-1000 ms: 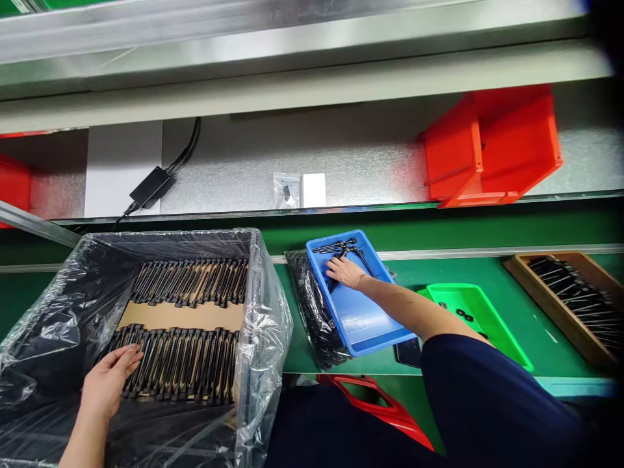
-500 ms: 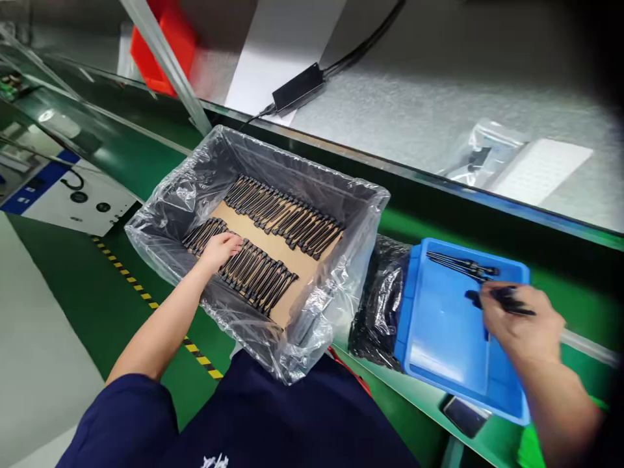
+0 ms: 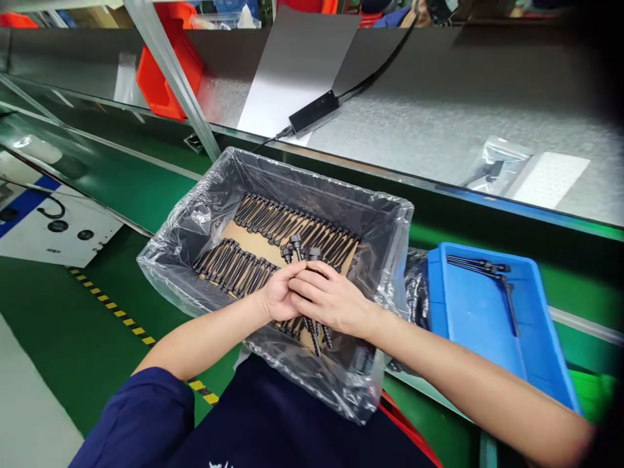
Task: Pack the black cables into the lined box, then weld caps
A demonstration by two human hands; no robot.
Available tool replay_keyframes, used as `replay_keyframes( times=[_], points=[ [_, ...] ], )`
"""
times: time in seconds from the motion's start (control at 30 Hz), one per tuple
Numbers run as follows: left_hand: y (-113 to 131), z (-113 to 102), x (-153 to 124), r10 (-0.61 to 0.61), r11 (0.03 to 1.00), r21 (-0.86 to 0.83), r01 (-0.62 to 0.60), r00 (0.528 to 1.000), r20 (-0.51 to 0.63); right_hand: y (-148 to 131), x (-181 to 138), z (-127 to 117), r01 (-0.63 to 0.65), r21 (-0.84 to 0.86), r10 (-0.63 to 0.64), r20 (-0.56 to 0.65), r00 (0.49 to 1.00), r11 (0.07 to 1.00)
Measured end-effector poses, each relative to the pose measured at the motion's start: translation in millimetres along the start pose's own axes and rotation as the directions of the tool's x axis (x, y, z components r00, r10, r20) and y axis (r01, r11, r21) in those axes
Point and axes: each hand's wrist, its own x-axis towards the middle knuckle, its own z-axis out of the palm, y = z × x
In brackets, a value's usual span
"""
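My left hand [image 3: 281, 294] and my right hand [image 3: 329, 300] meet above the near right part of a lined bin. Between them, both hands grip several black ribbed rods with knob-like heads [image 3: 296, 244]. The heads stick up beyond my fingers and the thin shafts point down toward me. Below lies a sheet of brown cardboard [image 3: 248, 240] in the dark bin [image 3: 312, 179], which has a clear plastic liner. Two rows of similar black rods, a far row [image 3: 297, 221] and a near row [image 3: 234, 266], lie side by side on it. My hands hide part of the near row.
To the right stands a blue tray [image 3: 468, 305] with several black rods [image 3: 480, 265] at its far side. Black plastic wrapping [image 3: 416, 289] lies between bin and tray. The shelf behind carries a black power adapter [image 3: 314, 112], a red bin [image 3: 170, 71] and a clear bag [image 3: 500, 162].
My right hand has come left from the blue tray to the bin, bringing black rods. My left hand has moved right from the near row and joined it. The view has shifted slightly.
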Motion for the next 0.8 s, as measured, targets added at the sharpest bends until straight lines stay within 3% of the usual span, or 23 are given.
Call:
replay_keyframes(
  times=[0.1,0.17,0.23,0.27,0.3,0.37,0.4,0.43,0.5,0.6,0.7,0.8],
  points=[
    [29.2,-18.3,-9.0,0.008,1.0,0.028,-0.006,0.998,-0.057,-9.0,14.9,14.5,-0.116,0.019,0.116,0.009,0.993,0.993],
    [47.7,-28.0,-12.3,0.103,0.992,0.091,-0.092,0.986,-0.13,-15.2,19.9,22.5,-0.216,0.083,0.218,-0.005,0.976,0.973],
    [63.9,-35.9,-15.3,0.23,0.964,0.179,-0.196,0.953,-0.195,-20.7,23.1,32.3,-0.396,0.189,0.414,-0.067,0.908,0.899],
    [70.7,-39.3,-16.8,0.277,0.945,0.236,-0.225,0.937,-0.214,-22.9,25.1,38.6,-0.52,0.262,0.56,-0.104,0.822,0.813],
    [76.4,-42.3,-18.4,0.307,0.925,0.3,-0.235,0.925,-0.223,-24.5,28.0,45.8,-0.642,0.357,0.714,-0.118,0.69,0.679],
    [84.0,-47.5,-21.3,0.342,0.863,0.448,-0.232,0.922,-0.182,-26.1,37.4,62.3,-0.75,0.59,0.928,0.0,0.372,0.3],
    [86.0,-49.8,-22.2,0.352,0.818,0.524,-0.235,0.927,-0.133,-26.0,43.8,71.0,-0.716,0.69,0.96,0.12,0.252,0.102],
    [87.0,-52.1,-22.7,0.356,0.769,0.59,-0.245,0.931,-0.077,-25.6,50.8,79.4,-0.64,0.765,0.954,0.237,0.185,-0.066],
    [87.6,-56.8,-22.0,0.361,0.688,0.668,-0.285,0.932,0.026,-24.2,64.3,94.3,-0.447,0.852,0.921,0.366,0.138,-0.272],
    [88.0,-64.4,-17.8,0.371,0.641,0.698,-0.318,0.925,0.081,-24.3,76.6,108.8,-0.252,0.884,0.909,0.415,0.035,-0.393],
    [88.9,-71.4,-11.7,0.355,0.639,0.709,-0.298,0.932,0.071,-27.5,79.1,114.9,-0.142,0.856,0.868,0.495,-0.053,-0.497],
    [87.9,-76.3,-5.0,0.368,0.608,0.74,-0.289,0.928,0.059,-29.1,76.8,116.5,-0.071,0.836,0.837,0.533,-0.123,-0.544]
  ],
)
